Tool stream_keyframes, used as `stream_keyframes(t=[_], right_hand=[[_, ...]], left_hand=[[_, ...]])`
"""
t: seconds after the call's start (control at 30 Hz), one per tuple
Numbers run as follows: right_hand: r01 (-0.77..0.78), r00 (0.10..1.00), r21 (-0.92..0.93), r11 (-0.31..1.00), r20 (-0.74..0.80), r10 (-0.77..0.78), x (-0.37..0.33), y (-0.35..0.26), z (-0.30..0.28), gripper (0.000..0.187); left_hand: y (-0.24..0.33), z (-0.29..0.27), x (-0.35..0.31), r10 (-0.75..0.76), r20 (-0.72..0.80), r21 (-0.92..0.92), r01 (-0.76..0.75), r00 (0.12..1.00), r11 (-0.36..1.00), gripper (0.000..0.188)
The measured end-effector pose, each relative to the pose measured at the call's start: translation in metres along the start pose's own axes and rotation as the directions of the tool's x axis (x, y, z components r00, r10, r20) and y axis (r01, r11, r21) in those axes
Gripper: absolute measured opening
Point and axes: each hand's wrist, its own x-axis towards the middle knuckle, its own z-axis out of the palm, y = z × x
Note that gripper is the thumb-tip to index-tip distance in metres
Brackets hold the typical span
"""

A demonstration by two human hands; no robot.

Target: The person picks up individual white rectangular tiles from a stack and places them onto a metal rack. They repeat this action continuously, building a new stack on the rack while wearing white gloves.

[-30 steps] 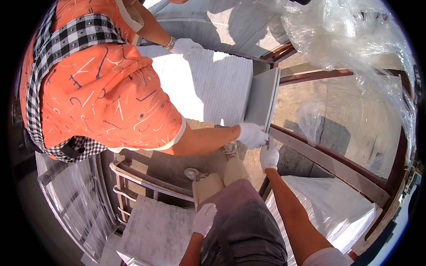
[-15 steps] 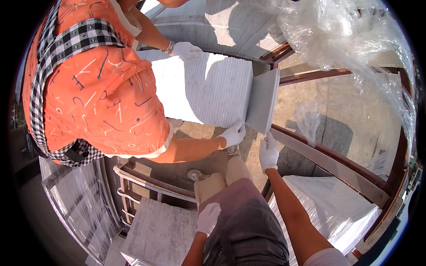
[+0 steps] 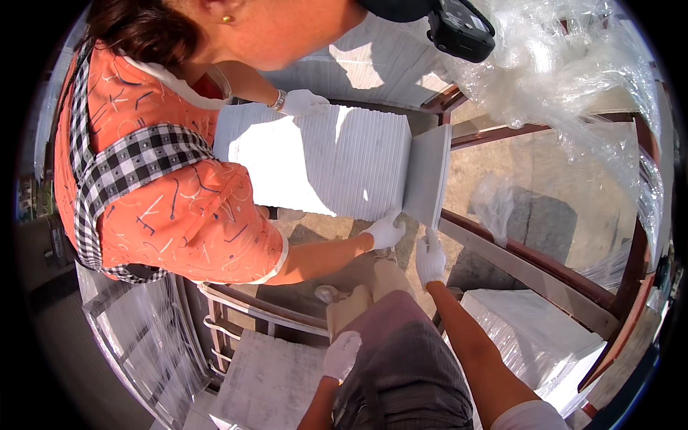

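Observation:
My right hand point(image 3: 430, 258), in a white glove, is below the lower corner of a thin grey panel point(image 3: 428, 175). Its fingers stretch toward that corner; whether they touch it I cannot tell. The panel leans away from the end of a long row of upright white sheets point(image 3: 358, 161). My left hand point(image 3: 342, 356), also gloved, hangs beside my thigh with loose fingers, holding nothing. A co-worker's gloved hand point(image 3: 387, 231) is at the row's lower end corner, near the panel. The co-worker's other glove point(image 3: 304, 103) lies on the row's far edge.
The co-worker in an orange patterned shirt point(image 3: 186, 215) leans in from the left. Brown metal frame bars point(image 3: 530, 261) run along the right. Crumpled clear plastic film point(image 3: 552, 64) hangs at upper right. Wrapped stacks point(image 3: 530, 322) and a pale stack point(image 3: 269, 380) stand near my legs.
The co-worker has leaned farther in, head now in view. My right hand has moved slightly down from the panel's corner. The row and panel appear a little lower in view.

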Motion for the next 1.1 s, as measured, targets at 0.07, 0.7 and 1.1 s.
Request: stream_keyframes(t=[0.07,0.7,1.1], right_hand=[[0.003,0.999,-0.013,1.0,-0.035,-0.003,-0.006,0.019,0.005,0.043],[-0.596,0.799,0.643,0.481,0.534,0.277,-0.001,0.065,0.132,0.054],[-0.512,0.662,0.808,-0.29,0.587,0.466,0.042,0.041,0.158,0.058]], left_hand=[[0.014,0.003,0.003,0.036,0.017,0.068,-0.037,0.999,0.997,0.027],[0.304,0.084,0.25,0.613,0.374,0.842,-0.532,0.696,0.09,0.053],[0.274,0.108,0.321,0.739,0.259,0.897,-0.438,0.622,0.054,0.08]])
